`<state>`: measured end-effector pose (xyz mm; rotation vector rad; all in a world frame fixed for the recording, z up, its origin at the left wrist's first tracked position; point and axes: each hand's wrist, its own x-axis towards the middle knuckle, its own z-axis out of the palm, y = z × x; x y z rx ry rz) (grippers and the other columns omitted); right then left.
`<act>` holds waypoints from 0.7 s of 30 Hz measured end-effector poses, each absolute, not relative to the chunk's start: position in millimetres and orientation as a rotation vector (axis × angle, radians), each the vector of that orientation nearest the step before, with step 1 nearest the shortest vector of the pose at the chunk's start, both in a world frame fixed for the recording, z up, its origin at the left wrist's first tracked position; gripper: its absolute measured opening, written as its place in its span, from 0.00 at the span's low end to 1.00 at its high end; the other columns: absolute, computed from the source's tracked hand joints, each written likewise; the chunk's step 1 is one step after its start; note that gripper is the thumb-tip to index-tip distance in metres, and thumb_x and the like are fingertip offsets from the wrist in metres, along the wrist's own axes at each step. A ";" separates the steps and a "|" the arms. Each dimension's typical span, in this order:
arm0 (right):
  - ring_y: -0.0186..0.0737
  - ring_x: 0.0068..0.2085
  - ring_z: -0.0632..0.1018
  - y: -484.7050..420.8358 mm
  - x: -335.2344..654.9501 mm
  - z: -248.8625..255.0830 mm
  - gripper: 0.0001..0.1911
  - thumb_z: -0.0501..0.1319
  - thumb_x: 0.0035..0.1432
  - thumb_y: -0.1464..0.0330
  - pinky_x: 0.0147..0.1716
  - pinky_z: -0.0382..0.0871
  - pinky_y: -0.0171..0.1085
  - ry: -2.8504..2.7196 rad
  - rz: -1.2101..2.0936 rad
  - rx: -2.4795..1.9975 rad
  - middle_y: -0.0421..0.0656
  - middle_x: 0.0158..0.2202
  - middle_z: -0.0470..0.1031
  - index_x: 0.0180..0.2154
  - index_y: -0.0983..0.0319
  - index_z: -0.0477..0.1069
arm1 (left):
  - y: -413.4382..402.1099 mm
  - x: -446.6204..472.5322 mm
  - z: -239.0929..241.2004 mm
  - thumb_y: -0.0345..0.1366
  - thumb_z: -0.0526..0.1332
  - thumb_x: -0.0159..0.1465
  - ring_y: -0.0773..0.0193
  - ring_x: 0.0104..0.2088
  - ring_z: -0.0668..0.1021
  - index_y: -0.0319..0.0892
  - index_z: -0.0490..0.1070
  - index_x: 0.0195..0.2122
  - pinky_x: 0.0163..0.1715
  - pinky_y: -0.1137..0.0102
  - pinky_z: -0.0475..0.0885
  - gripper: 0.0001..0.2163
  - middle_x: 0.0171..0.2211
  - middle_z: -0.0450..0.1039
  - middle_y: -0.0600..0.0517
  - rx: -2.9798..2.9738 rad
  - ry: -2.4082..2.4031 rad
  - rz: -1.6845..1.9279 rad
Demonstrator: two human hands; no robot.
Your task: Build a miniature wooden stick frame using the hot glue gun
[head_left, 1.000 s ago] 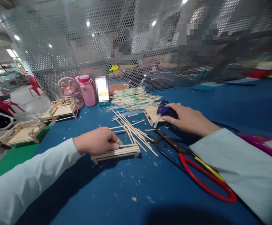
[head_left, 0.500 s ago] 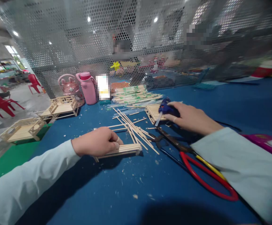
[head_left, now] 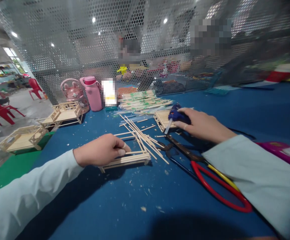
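My left hand [head_left: 102,150] is closed in a pinch on a thin wooden stick [head_left: 137,152], over a small frame of wooden sticks [head_left: 132,159] on the blue table. Several sticks lie side by side along the frame's near side. My right hand [head_left: 202,125] is wrapped round a dark blue glue gun [head_left: 176,115], with a translucent glue stick [head_left: 168,127] poking out of it. Behind the gun sits a small slatted wooden piece [head_left: 162,119], partly covered. Loose sticks [head_left: 145,138] lie crossed between my hands.
Scissors with red handles [head_left: 220,188] and pliers [head_left: 167,150] lie near my right forearm. Finished-looking wooden models [head_left: 68,113] stand at left. A pink bottle [head_left: 93,95], bundled sticks [head_left: 142,100] and a perforated metal screen [head_left: 72,50] are at the back.
My left hand has shifted slightly up and left, and the stick in its fingers now shows apart from the others on the frame. My right hand and the glue gun stay nearly still.
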<state>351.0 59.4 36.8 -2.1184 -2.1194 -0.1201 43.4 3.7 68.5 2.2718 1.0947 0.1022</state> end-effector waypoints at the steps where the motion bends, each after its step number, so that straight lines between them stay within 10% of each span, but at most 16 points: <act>1: 0.60 0.51 0.70 58.2 350.3 37.8 0.29 0.48 0.57 0.56 0.43 0.64 0.50 -2.125 -0.116 -2.106 0.55 0.55 0.67 0.57 0.64 0.58 | 3.6 44.4 68.1 0.33 0.52 0.59 0.68 0.28 0.70 0.39 0.77 0.38 0.30 0.75 0.63 0.14 0.30 0.76 0.53 2.278 1.098 0.099; 15: 0.55 0.56 0.65 61.6 353.5 34.7 0.27 0.47 0.59 0.65 0.53 0.58 0.47 -2.148 -0.169 -1.979 0.59 0.57 0.64 0.56 0.72 0.61 | 0.6 47.4 68.9 0.32 0.52 0.59 0.67 0.28 0.72 0.39 0.77 0.38 0.29 0.74 0.65 0.14 0.31 0.77 0.52 2.253 1.185 0.073; 21: 0.57 0.54 0.67 58.8 350.0 41.7 0.29 0.50 0.54 0.68 0.52 0.61 0.46 -2.003 -0.193 -2.019 0.59 0.56 0.65 0.56 0.73 0.61 | 6.6 20.4 64.2 0.30 0.52 0.59 0.63 0.40 0.75 0.38 0.69 0.49 0.41 0.70 0.67 0.17 0.40 0.75 0.47 2.155 1.301 0.687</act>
